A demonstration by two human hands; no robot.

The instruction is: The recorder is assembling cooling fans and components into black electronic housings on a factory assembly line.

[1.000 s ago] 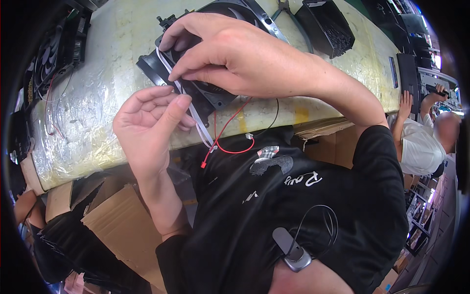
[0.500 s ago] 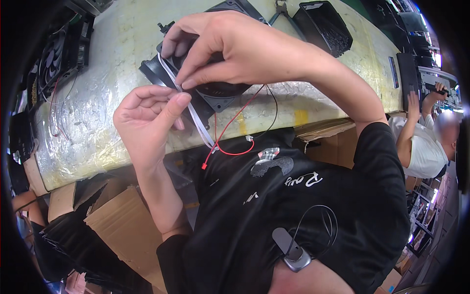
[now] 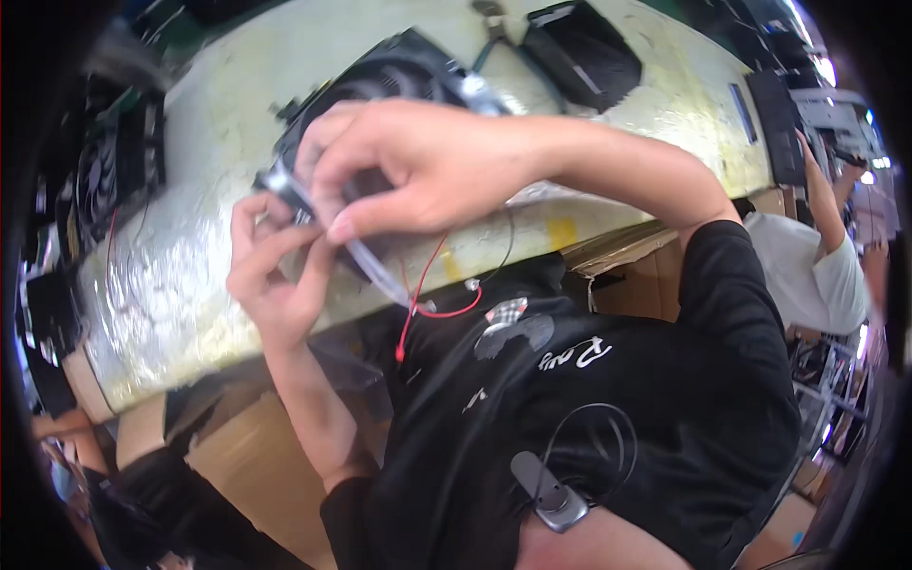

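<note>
A black square cooling fan (image 3: pixel 385 81) rests on the pale workbench (image 3: pixel 199 275), tilted toward me. My right hand (image 3: pixel 418 166) lies over its near side and pinches a clear plastic strip (image 3: pixel 370 271) that runs down from the fan's corner. My left hand (image 3: pixel 275 271) meets it from below, fingertips closed on the same strip beside the fan's edge. A red wire (image 3: pixel 432 304) and a thin black wire (image 3: pixel 503 256) hang from the fan over the bench edge onto my black shirt.
Another black fan (image 3: pixel 119 176) stands at the bench's left end. A flat black part (image 3: pixel 584 52) and a metal tool (image 3: pixel 489 14) lie at the back. Cardboard boxes (image 3: pixel 256 470) sit under the bench. A person in a white shirt (image 3: pixel 812 271) works at the right.
Both hands and the fan have shifted up and to the right in view. My fingers have closed tighter together on the clear strip.
</note>
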